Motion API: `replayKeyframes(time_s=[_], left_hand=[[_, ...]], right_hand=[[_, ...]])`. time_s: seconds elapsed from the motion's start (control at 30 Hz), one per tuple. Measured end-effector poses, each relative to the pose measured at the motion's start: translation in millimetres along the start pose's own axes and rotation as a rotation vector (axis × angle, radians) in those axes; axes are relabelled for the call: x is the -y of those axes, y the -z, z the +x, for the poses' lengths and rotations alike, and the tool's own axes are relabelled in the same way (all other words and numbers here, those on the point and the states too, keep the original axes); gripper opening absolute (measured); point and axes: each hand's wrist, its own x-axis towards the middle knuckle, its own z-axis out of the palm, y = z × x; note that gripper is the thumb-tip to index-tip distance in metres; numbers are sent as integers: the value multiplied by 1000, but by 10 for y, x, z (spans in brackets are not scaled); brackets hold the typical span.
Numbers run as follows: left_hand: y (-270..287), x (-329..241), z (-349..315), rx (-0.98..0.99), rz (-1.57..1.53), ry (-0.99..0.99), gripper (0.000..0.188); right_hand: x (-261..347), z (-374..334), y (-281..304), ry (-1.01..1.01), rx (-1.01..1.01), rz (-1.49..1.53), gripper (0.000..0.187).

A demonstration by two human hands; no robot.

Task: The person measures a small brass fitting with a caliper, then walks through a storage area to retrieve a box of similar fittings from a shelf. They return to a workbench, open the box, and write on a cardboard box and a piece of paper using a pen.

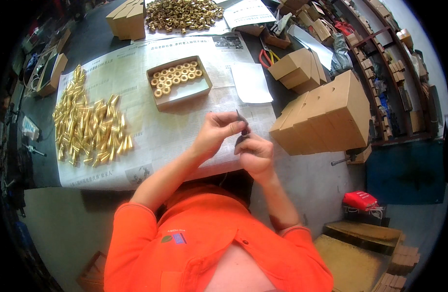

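Observation:
My left hand [218,131] pinches the upper part of a small dark object [244,131] near the table's front edge. My right hand [256,153] is closed around its lower part, and a flat dark piece shows by the fingers. The exact kind of object cannot be made out, since my fingers cover much of it. Beyond my hands is a shallow open cardboard box [182,96], with rows of brass nuts [175,74] standing in its far and left parts. To the left lies a loose heap of brass tapered sleeves [90,124].
Newspaper [136,104] covers the table. A pile of brass nuts [182,15] lies at the back. Right of the open box are a white paper sheet [252,82], red-handled pliers [267,57] and closed cardboard boxes [326,117]. Shelves [394,63] stand at far right.

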Motion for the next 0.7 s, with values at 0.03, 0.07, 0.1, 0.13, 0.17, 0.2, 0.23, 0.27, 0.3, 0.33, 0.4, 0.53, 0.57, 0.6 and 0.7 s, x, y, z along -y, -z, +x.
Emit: replayKeyframes(time_s=[0.03,0.07,0.1,0.13,0.17,0.2,0.23,0.27,0.3,0.33,0.4,0.53,0.57,0.6,0.7], left_hand=[[24,-7,10,-26,-1,-5,20],[40,-16,26,-48,1,-8,19],[51,-62,41,-28,-38,4,18],[65,-68,41,-37,-42,4,18],[79,-70,39,-45,-51,3,17],[90,-72,36,-53,-59,3,17],[94,-72,27,-37,-74,21,17],[87,-65,23,-45,-92,35,17],[78,-52,23,-52,-110,49,17],[73,-39,24,-59,-129,64,17],[94,-20,28,-50,-131,59,17],[108,-9,39,-67,-123,50,17],[114,0,37,-70,-121,57,16],[122,-2,32,-72,-119,62,16],[120,25,28,-72,-100,56,16]], right_hand=[[27,-9,9,-98,40,66,14],[15,-19,41,-182,47,297,13],[-7,-30,79,-265,54,528,13],[-20,-36,99,-346,61,760,13],[80,18,116,-447,78,1076,17],[43,16,147,-483,150,1216,18],[-33,-6,202,-518,223,1356,19],[-101,-29,226,-554,298,1495,21],[-143,-78,199,-552,209,1460,16],[-172,-102,178,-479,155,1263,21],[-233,-127,140,-333,56,869,34],[-276,-143,172,-410,69,1067,29],[-43,-69,137,-527,36,1180,24],[89,-25,121,-644,3,1290,18],[-75,-46,208,-585,182,1364,17]])
